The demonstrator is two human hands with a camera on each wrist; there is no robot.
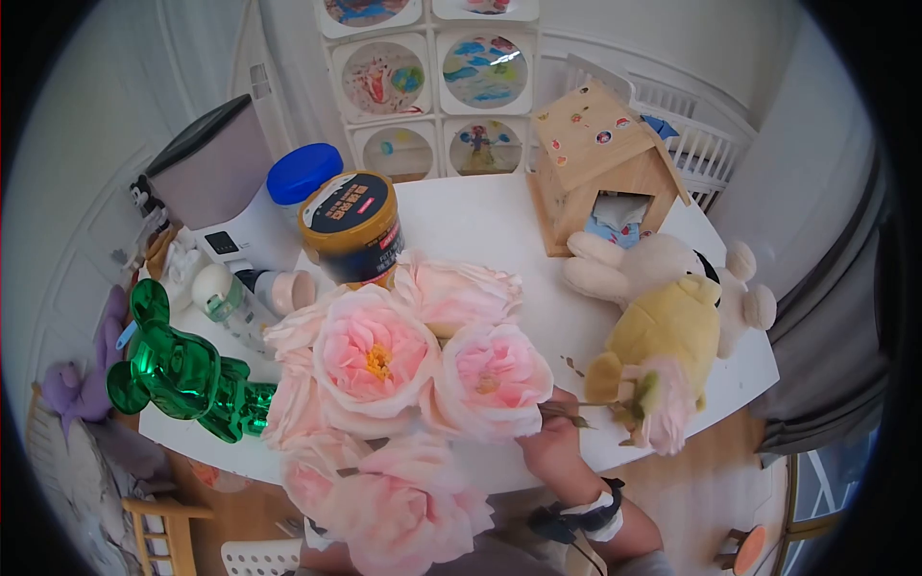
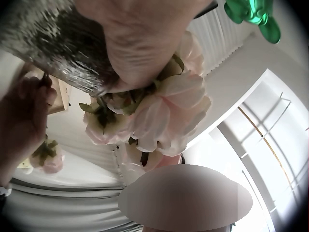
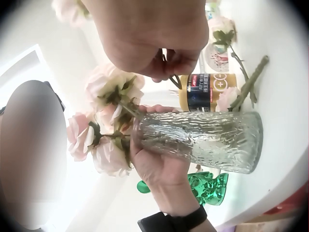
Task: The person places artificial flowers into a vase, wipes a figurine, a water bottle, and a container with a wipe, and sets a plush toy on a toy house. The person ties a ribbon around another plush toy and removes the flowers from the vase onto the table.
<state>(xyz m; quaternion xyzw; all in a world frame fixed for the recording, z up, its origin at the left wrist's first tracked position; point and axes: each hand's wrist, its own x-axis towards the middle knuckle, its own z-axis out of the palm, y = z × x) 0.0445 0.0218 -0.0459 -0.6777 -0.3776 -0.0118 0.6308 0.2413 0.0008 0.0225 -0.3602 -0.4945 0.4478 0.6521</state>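
Observation:
My left hand (image 3: 161, 166) grips a clear textured glass vase (image 3: 207, 140) around its neck, as the right wrist view shows. Pale pink artificial roses (image 1: 379, 355) spread out of the vase mouth and hide the vase and this hand in the head view. To the right of the bunch, my right hand (image 1: 557, 446) pinches the thin stem of a single pink rose (image 1: 665, 408), its bloom pointing right. The left wrist view shows the same right hand (image 2: 24, 121) beside the vase (image 2: 53, 43), that bloom (image 2: 50, 159) hanging below it.
A shiny green bear figure (image 1: 192, 374) lies at the left. Behind the roses stand a gold-and-black tub (image 1: 355, 226) and a blue-lidded jar (image 1: 305, 173). Plush toys (image 1: 672, 317) and a wooden house (image 1: 600, 144) occupy the right. Loose stems (image 3: 251, 84) show beyond the vase.

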